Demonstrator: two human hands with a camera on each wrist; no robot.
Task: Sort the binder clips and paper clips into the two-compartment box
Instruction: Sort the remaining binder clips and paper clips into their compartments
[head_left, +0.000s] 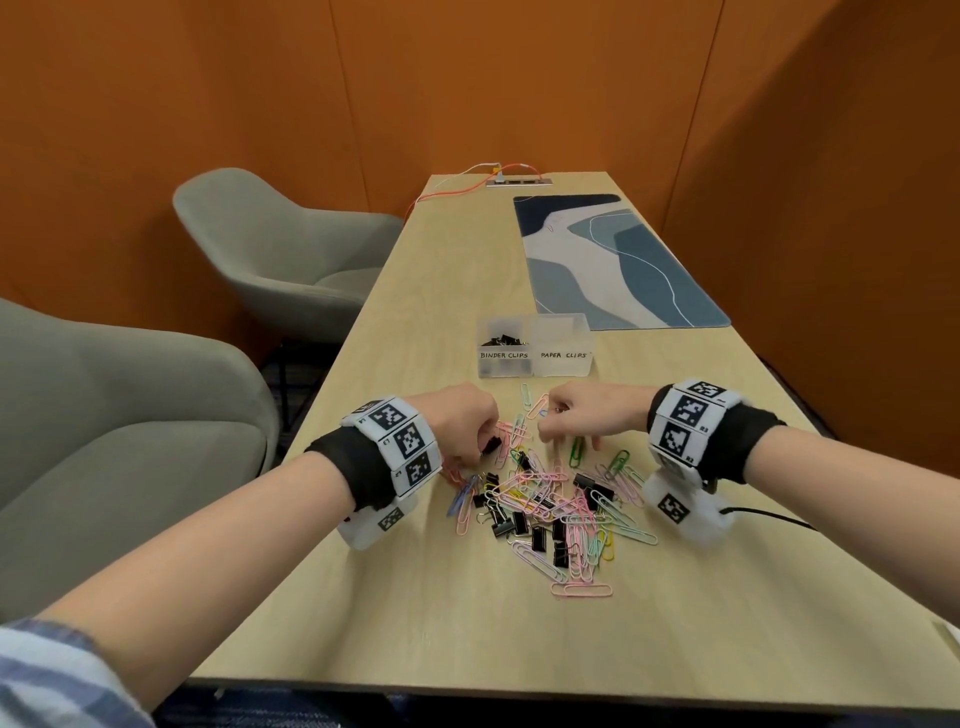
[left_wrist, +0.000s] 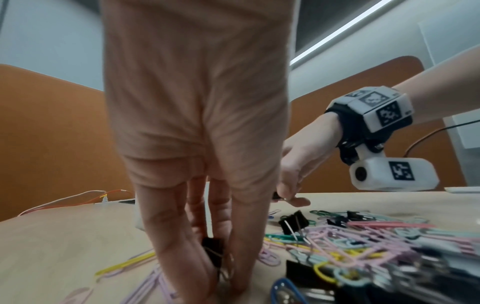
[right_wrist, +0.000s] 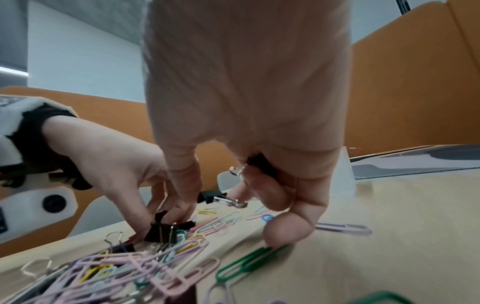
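Nearest the viewer, a mixed pile of pastel paper clips and black binder clips lies tangled on the wooden surface; wire loops interlock with binder-clip handles throughout.

At the pile's far edge, the left hand has its grip closed on a black binder clip, fingertips pinching it at the surface among loose pink paper clips. Risk: the clip's wire handles may be hooked into a neighbouring paper clip, which would then ride along into the wrong compartment.

The right hand is likewise clenched around a binder clip tucked against the palm, its silver handle protruding, while its fingertips reach down beside a green paper clip. A second binder clip shows just beyond the fingers; whether it is held cannot be told. Risk: gathering more with a loaded hand may loosen the palmed clip, letting it drop back into the pile.

Just beyond both hands stands the translucent two-compartment box, labelled BINDER CLIPS on the left and PAPER CLIPS on the right. The left compartment holds several black clips; the right appears empty. Risk: the right hand, nearer the paper-clip side, could release into the wrong half, and a brushing wrist could shift the light box.
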